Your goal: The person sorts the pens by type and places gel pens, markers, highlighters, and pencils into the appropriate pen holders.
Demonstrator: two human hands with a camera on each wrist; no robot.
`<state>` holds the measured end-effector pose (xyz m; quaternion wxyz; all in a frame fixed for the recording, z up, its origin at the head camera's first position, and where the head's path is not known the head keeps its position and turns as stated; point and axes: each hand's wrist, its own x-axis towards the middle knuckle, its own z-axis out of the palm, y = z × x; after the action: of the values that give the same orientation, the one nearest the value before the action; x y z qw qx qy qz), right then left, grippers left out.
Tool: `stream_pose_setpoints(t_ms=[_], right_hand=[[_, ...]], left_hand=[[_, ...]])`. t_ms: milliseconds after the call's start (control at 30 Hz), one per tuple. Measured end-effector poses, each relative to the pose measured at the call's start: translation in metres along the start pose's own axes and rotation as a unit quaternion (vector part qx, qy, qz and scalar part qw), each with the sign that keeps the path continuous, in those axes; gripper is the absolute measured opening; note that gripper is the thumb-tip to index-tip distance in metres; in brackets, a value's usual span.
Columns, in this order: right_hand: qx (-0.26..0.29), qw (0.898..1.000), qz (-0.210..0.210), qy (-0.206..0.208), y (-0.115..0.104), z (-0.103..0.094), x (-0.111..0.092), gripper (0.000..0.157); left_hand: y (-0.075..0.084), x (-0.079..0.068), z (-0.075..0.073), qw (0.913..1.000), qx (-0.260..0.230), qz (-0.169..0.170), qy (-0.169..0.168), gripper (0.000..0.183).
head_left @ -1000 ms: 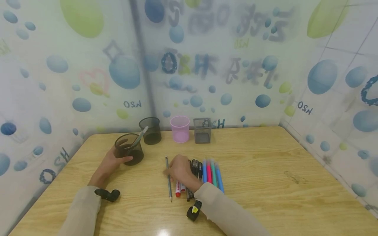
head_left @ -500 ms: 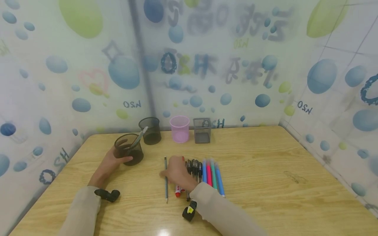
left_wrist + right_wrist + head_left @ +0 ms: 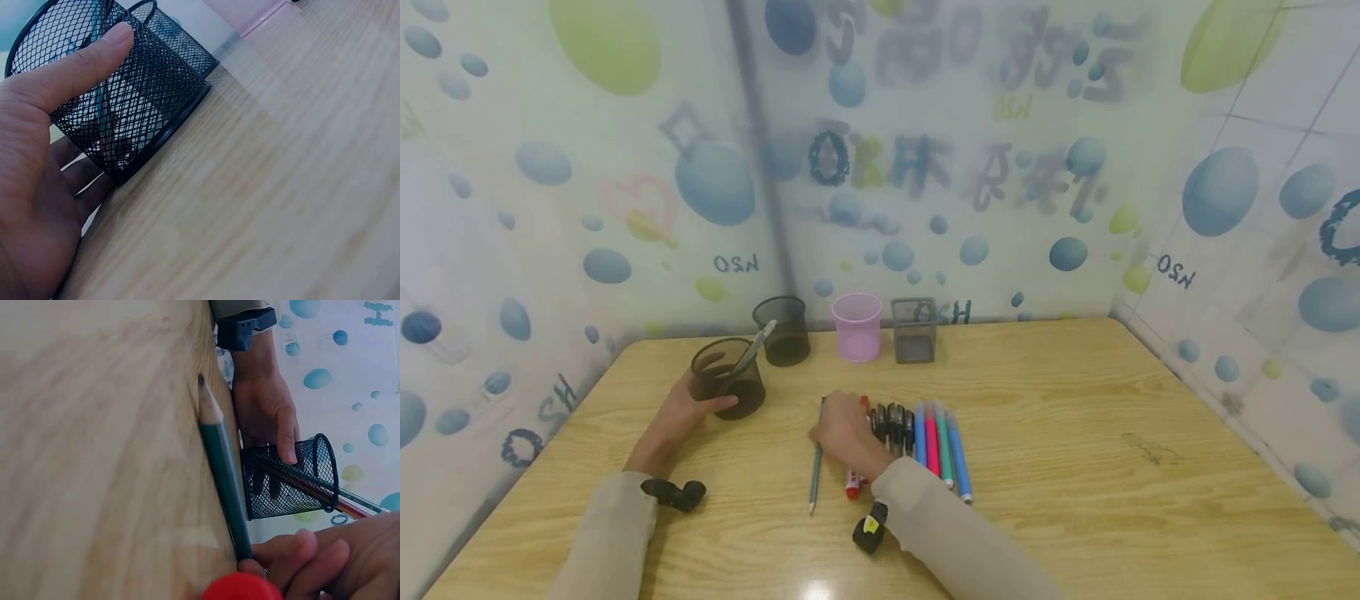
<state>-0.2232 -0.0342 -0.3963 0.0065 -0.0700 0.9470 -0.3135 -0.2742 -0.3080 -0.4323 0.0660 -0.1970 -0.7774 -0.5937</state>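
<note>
– The fingers [image 3: 325, 562] of our right hand [image 3: 846, 429] pinch the pencil [image 3: 816, 479] toward its far end, its tip pointing near.
– And our left hand [image 3: 688, 409]?
– It grips a black mesh cup [image 3: 747, 400], left of the pencil, several pencils or pens [image 3: 763, 337] leaning inside.
– Right of our pencil we see red-ended markers [image 3: 852, 486], black pens [image 3: 895, 425] and coloured felt-tips [image 3: 959, 458] lying in a row.

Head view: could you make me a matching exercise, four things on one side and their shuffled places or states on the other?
Things:
1. Pink cup
2. Left hand
3. Square mesh holder
4. Right hand

Places or states:
A. Fingers at the loose pencil
B. Middle of three containers at the back
C. Holding the round mesh cup
D. Right end of those three

Pairs: 1-B, 2-C, 3-D, 4-A
</note>
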Motion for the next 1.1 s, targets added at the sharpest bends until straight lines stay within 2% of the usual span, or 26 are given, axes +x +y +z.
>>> stream_pose_setpoints(t_ms=[333,500,667,800,933,1033,1100], right_hand=[[0.016,1.0,-0.007,-0.019,0.001,-0.001,0.004,0.035],[0.056,0.998,0.001,-0.019,0.0,-0.01,0.009,0.033],[0.119,0.993,0.023,0.014,-0.008,-0.026,0.012,0.031],[0.197,0.979,-0.001,0.052,-0.014,-0.034,0.012,0.034],[0.295,0.951,-0.028,0.083,-0.021,-0.042,0.013,0.028],[0.359,0.927,-0.03,0.107,-0.029,-0.048,0.016,0.014],[0.382,0.915,-0.035,0.128,-0.034,-0.052,0.018,0.006]], left_hand=[[-0.003,0.001,0.0,1.0,0.008,-0.002,-0.002,0.077],[0.0,0.003,0.0,1.0,0.005,-0.001,-0.001,0.077],[0.002,0.004,-0.001,1.0,0.007,0.002,-0.002,0.078],[0.001,0.003,-0.002,0.9999,0.013,0.004,0.0,0.077],[0.0,0.001,-0.001,1.0,0.008,0.002,-0.001,0.077],[-0.001,0.001,-0.001,1.0,-0.004,0.006,-0.004,0.077],[-0.001,0.001,0.0,0.9999,-0.012,0.007,-0.005,0.077]])
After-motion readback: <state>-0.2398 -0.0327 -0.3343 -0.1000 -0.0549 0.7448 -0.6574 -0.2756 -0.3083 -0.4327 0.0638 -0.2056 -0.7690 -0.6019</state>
